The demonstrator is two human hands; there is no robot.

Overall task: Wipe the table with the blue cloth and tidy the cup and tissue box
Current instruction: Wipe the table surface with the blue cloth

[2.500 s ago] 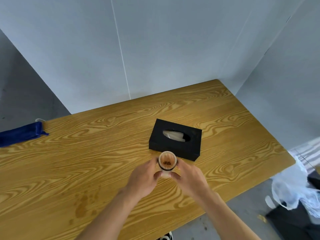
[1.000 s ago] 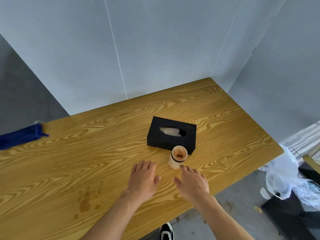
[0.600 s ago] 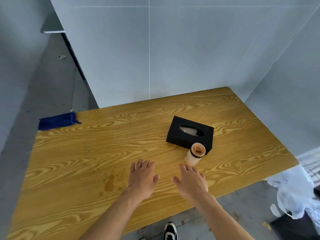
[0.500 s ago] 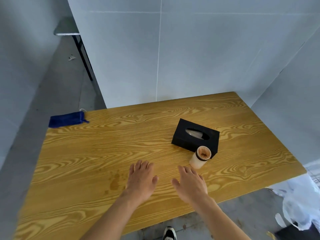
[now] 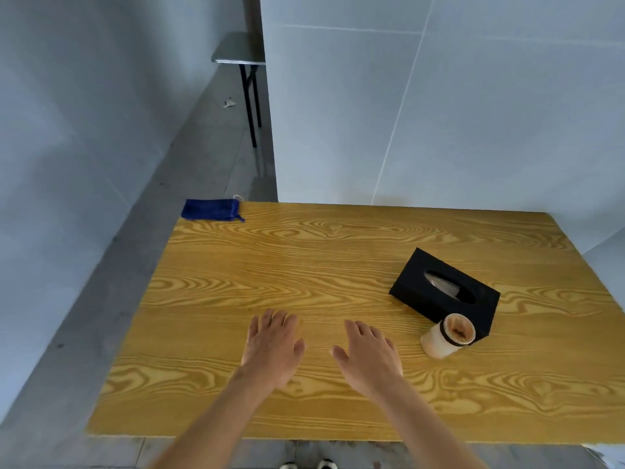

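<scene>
Far beyond the left hand [image 5: 272, 350], the cloth [image 5: 211, 209] waits at the corner; both palms, right hand [image 5: 370, 358] too, are spread and empty. Reach across, gather it flat.

Both hands, left [image 5: 272, 346] and right [image 5: 370, 357], extend forward, palms down, fingers spread.

The cup [image 5: 445, 339] stands just before the tissue box [image 5: 443, 292] at the table's [image 5: 304, 258] right; the cloth [image 5: 211, 209] lies far-left.

Left hand [image 5: 272, 350] and right hand [image 5: 370, 358] hover flat, empty, over the table [image 5: 304, 265]; cup [image 5: 446, 340] touches the tissue box [image 5: 443, 294].
</scene>
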